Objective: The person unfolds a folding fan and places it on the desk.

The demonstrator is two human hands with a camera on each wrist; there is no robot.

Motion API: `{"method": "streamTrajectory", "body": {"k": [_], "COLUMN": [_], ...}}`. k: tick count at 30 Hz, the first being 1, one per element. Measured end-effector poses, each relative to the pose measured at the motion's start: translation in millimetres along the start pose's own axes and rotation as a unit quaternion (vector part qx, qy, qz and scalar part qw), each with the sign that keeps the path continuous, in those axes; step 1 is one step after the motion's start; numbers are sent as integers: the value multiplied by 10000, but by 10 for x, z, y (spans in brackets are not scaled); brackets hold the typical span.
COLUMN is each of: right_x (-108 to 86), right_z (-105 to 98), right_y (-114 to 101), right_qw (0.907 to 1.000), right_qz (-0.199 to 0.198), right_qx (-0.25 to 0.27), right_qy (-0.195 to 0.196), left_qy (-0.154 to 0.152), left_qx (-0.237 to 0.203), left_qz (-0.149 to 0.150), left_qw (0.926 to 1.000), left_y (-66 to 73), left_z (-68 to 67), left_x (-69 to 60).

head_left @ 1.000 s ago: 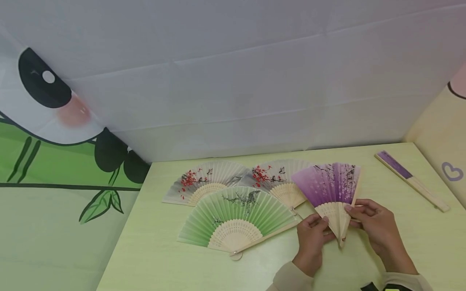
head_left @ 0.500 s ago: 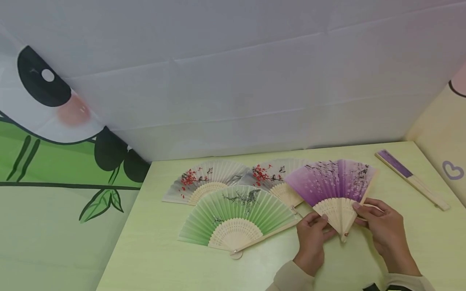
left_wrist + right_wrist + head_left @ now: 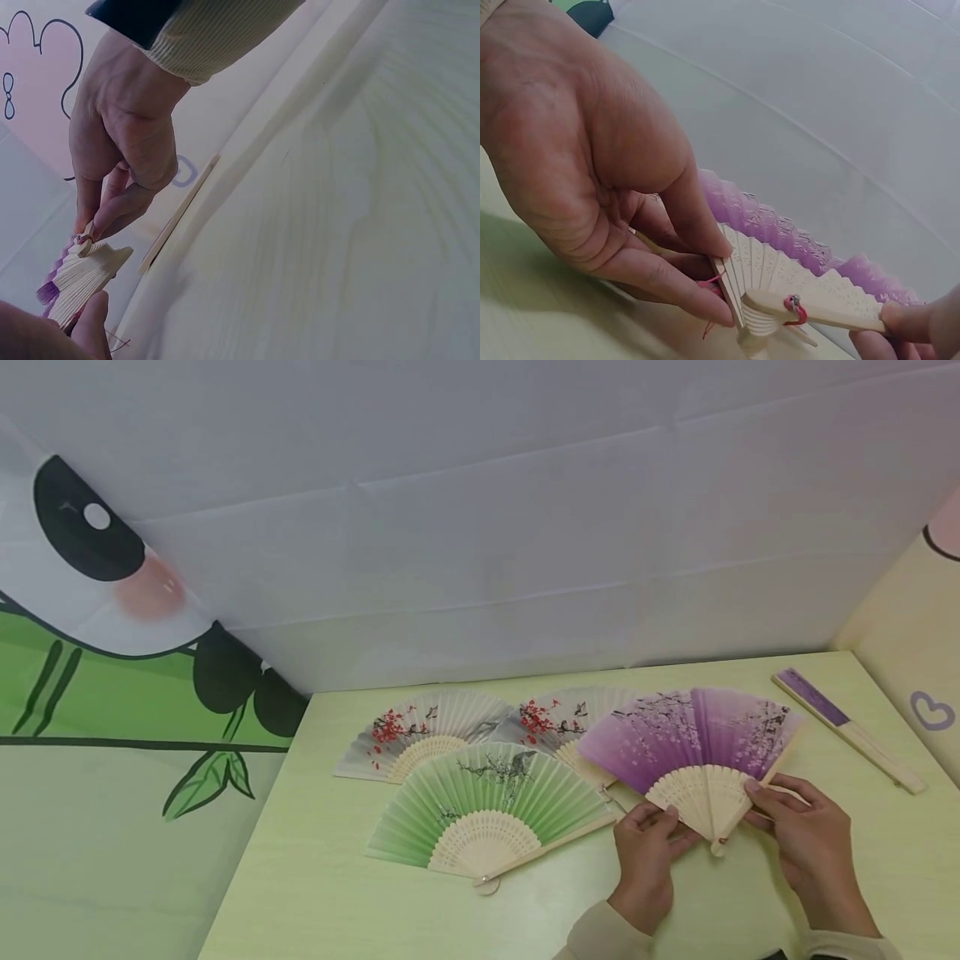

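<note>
A purple folding fan with blossom print and pale pierced ribs is spread between both hands above the table. My left hand pinches its left edge low on the ribs, thumb on top. On the right edge, my right hand grips the outer rib between thumb and fingers. The pivot end points toward me, with a bit of red cord showing there in the right wrist view. Left of the hands a green fan lies spread, and behind it are two whitish fans with red blossoms.
A folded purple fan lies at the right of the pale table. A white cloth wall rises behind the table's back edge, with printed panels at both sides.
The purple fan has spread wider as my right hand moved right, drawing its outer rib along. My left hand has stayed nearly in place. The fans on the table have not moved.
</note>
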State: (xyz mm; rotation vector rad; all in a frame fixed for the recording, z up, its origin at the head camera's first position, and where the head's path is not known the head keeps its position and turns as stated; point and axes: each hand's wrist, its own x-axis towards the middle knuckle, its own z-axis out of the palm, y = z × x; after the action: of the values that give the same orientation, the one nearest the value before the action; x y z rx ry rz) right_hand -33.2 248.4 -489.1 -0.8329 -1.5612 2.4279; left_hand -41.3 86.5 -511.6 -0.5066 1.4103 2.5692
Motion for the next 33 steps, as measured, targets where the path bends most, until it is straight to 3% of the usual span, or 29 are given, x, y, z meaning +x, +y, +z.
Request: {"method": "streamTrajectory", "body": {"k": [14, 26, 33], "right_x": [14, 43, 60], "right_z": [-134, -235, -280], "right_y": [-75, -109, -102], "right_qw": [9952, 9882, 9845], "right_qz": [107, 262, 234], "right_qx": [748, 1030, 1266], "right_qy": [623, 1103, 1193], "left_qy": [47, 459, 524], "left_qx": [-214, 41, 21], "left_qz": [-2, -598, -554], "left_qw": [9998, 9972, 9971], "left_y": [-88, -119, -152], "left_z": [78, 127, 136], "left_x": [-84, -154, -193]}}
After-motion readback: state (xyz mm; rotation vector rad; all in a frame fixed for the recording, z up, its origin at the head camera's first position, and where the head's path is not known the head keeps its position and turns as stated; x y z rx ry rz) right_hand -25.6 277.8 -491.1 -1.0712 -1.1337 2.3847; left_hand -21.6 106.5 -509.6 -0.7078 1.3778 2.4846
